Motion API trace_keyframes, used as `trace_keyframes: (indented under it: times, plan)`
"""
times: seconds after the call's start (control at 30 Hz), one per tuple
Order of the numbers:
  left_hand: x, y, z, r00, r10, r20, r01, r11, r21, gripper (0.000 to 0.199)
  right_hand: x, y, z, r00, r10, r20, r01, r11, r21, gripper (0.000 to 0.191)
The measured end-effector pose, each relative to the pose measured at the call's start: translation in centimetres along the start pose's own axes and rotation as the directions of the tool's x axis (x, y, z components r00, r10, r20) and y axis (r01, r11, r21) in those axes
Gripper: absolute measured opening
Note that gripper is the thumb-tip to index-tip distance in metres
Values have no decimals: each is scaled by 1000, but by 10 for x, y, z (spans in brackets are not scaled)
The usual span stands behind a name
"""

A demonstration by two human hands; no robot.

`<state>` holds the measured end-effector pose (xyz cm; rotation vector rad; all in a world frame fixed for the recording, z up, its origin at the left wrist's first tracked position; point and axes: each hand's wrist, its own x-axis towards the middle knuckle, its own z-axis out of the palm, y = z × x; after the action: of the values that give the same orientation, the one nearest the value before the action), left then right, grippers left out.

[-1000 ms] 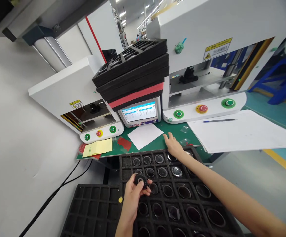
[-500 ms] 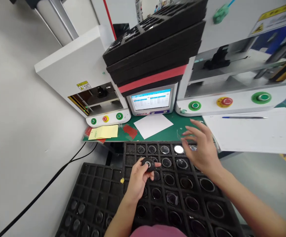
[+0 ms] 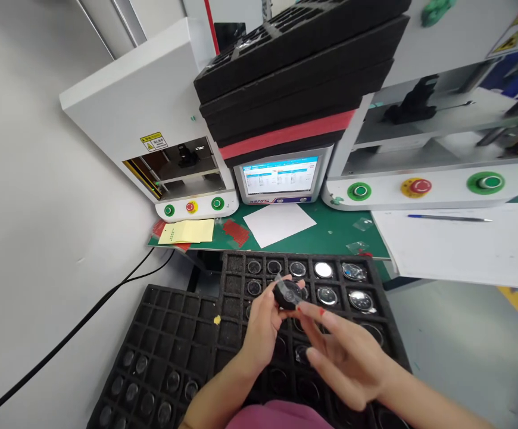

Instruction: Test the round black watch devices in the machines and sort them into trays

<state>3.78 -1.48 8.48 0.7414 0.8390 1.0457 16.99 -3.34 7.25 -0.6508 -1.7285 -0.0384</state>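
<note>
My left hand (image 3: pixel 261 330) is closed around the edge of a round black case (image 3: pixel 284 296), which looks like a watch body. A strip of clear film (image 3: pixel 298 298) lies across the case's face and sticks out past its rim. My right hand (image 3: pixel 350 357) has its fingers stretched out, the foremost fingertips touching the film at the case's right edge. Its thumb stands apart, below. Small red patches show at two of its fingertips. Beneath both hands is a black foam tray (image 3: pixel 234 286) whose compartments hold several round glass-faced pieces (image 3: pixel 324 270).
A second black tray (image 3: pixel 161 322) lies at lower left. Behind stand a screen (image 3: pixel 281 176) under stacked black trays (image 3: pixel 295 77), and two white machines (image 3: pixel 138 101) with buttons. Paper (image 3: pixel 279 225), yellow notes (image 3: pixel 187 231), clear film scraps (image 3: pixel 358 246) and a pen (image 3: pixel 449 218) lie on the bench.
My right hand has come down and left from above the tray's far right, and now touches the case. Clear film now lies across the case. My left hand has shifted slightly right.
</note>
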Motion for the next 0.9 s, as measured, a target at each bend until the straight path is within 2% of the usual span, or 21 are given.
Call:
trace_keyframes:
  times: [0.07,0.17,0.27,0.43,0.9]
  plan:
    - [-3,0,1,1000,-10,7,10,1000,9,59,9,-4,3,998,-62,13,63,997,-47,63]
    - [-6,4,3,1000,-11,26,11,1000,18,62,22,-5,2,987,-157,44,162,975,-151,38]
    - [-7,7,7,1000,-2,23,1,1000,16,58,28,-5,0,982,-178,66,188,961,-205,25]
    - [-7,11,10,999,32,17,-33,997,70,49,28,-7,1,986,-165,36,169,959,-226,22]
    - [-2,10,9,999,29,-44,-24,995,100,46,4,-9,14,995,-87,41,93,978,-187,30]
